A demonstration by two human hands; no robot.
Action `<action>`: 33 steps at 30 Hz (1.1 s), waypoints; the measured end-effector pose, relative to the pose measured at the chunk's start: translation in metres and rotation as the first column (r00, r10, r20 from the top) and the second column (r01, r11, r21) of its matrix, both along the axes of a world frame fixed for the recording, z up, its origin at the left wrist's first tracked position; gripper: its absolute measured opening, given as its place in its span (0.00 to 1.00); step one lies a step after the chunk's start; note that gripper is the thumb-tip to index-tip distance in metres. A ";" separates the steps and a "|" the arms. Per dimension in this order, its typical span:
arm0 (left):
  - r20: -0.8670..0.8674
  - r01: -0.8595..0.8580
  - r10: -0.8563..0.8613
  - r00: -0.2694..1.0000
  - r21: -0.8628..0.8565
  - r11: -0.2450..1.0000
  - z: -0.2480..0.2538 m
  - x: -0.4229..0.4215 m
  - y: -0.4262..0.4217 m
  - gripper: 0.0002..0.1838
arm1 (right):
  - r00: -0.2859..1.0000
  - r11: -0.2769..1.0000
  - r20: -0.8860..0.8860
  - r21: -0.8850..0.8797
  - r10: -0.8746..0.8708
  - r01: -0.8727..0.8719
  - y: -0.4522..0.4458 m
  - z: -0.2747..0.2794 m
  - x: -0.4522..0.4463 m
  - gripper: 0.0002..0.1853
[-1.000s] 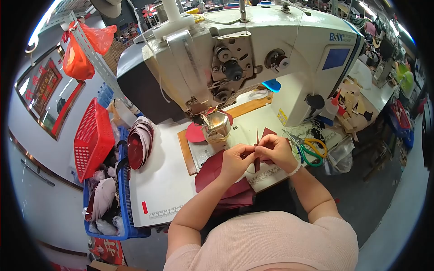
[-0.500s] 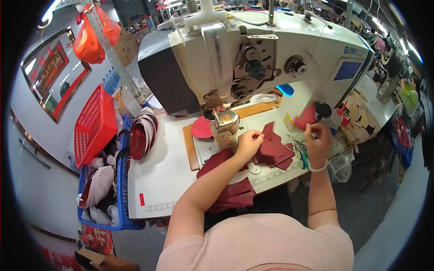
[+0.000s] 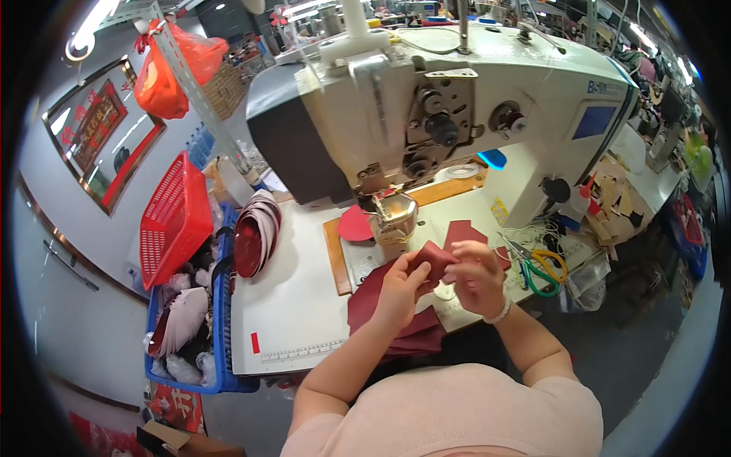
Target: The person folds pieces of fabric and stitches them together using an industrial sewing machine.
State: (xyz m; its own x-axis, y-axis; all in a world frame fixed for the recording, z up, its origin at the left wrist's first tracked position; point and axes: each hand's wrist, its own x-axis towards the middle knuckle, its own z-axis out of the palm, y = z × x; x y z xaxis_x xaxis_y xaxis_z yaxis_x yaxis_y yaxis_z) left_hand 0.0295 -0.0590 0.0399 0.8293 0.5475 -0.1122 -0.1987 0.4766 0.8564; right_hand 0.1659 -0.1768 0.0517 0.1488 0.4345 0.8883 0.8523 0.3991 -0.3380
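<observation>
My left hand (image 3: pixel 402 289) pinches a dark red cut piece (image 3: pixel 432 257), which looks like leather or coated fabric, just in front of the sewing machine's needle area (image 3: pixel 394 217). At the right end of that piece, my right hand (image 3: pixel 478 280) has its curled fingers on the edge. More dark red pieces (image 3: pixel 461 230) lie behind my hands. Several others (image 3: pixel 415 331) are spread below my left forearm, at the table's front edge. A brighter red piece (image 3: pixel 355 224) rests beside the needle area.
The large sewing machine (image 3: pixel 533 84) spans the table (image 3: pixel 297 305). Scissors with green handles (image 3: pixel 542 288) and a yellow handle (image 3: pixel 561 265) lie at right near tangled thread. Stacked curved pieces (image 3: pixel 255 236) stand at left, beside a blue crate (image 3: pixel 221 335) and a red basket (image 3: pixel 177 225).
My right hand has come left from beside the machine's arm to meet my left hand. Both hands are now at one red piece. The camera view has shifted slightly.
</observation>
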 end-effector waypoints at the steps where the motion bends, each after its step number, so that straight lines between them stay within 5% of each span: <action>1: 0.013 -0.078 0.078 0.997 0.064 0.995 -0.004 -0.006 0.000 0.16 | 0.991 1.000 -0.131 -0.014 0.011 -0.013 0.004 0.005 -0.009 0.13; 2: 0.053 -0.131 0.124 0.991 0.149 0.980 -0.016 -0.012 0.002 0.16 | 0.779 0.977 -0.597 0.042 0.191 -0.207 0.011 0.001 -0.022 0.14; 4: 0.136 -0.221 0.187 0.973 0.306 0.926 -0.037 -0.024 0.003 0.17 | 0.578 0.916 -0.790 -0.054 0.205 -0.398 0.019 -0.017 -0.026 0.16; 5: 0.090 -0.195 0.176 0.980 0.312 0.930 -0.040 -0.032 0.002 0.15 | 0.588 0.845 -0.790 -0.186 0.175 -0.502 0.018 -0.019 -0.026 0.16; 6: 0.060 -0.189 0.179 0.982 0.354 0.916 -0.038 -0.038 0.001 0.15 | 0.392 0.749 -0.904 -0.141 0.169 -0.647 0.017 -0.018 -0.030 0.15; 8: 0.006 -0.170 0.186 0.983 0.434 0.885 -0.035 -0.046 -0.002 0.15 | 0.390 0.800 -0.913 -0.145 0.118 -0.582 0.020 -0.020 -0.037 0.14; 9: 0.085 -0.242 0.243 0.966 0.622 0.745 -0.039 -0.045 0.004 0.12 | 0.393 0.794 -0.914 -0.163 0.102 -0.586 0.020 -0.022 -0.040 0.13; 12: 0.231 -0.449 0.400 0.887 0.634 0.630 -0.037 -0.044 0.004 0.08 | 0.398 0.769 -0.914 -0.200 0.076 -0.607 0.020 -0.027 -0.046 0.13; 16: 0.030 -0.313 0.336 0.941 0.448 0.837 -0.036 -0.054 0.007 0.03 | 0.447 0.759 -0.893 -0.262 0.044 -0.596 0.022 -0.033 -0.047 0.13; 22: 0.076 -0.339 0.350 0.934 0.505 0.794 -0.036 -0.053 0.006 0.03 | 0.595 0.755 -0.802 -0.423 -0.055 -0.501 0.018 -0.023 -0.042 0.11; 28: 0.117 -0.445 0.434 0.893 0.367 0.817 -0.031 -0.046 0.000 0.04 | 0.491 0.786 -0.870 -0.331 -0.040 -0.523 0.023 -0.022 -0.047 0.08; 31: 0.044 -0.330 0.327 0.944 0.168 0.929 -0.024 -0.042 0.004 0.06 | 0.525 0.857 -0.851 -0.260 0.015 -0.445 0.034 -0.035 -0.049 0.08; 33: 0.015 -0.240 0.243 0.970 0.222 0.945 -0.027 -0.042 0.014 0.08 | 0.521 0.867 -0.853 -0.242 0.024 -0.435 0.037 -0.034 -0.051 0.08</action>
State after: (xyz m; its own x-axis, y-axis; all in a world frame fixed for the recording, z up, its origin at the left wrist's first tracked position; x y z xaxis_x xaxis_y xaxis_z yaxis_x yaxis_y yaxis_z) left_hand -0.0123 -0.0454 0.0134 0.6684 0.7434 0.0251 -0.2735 0.2143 0.9377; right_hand 0.1149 -0.1397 0.0181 0.5408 0.8218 0.1792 0.0228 0.1987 -0.9798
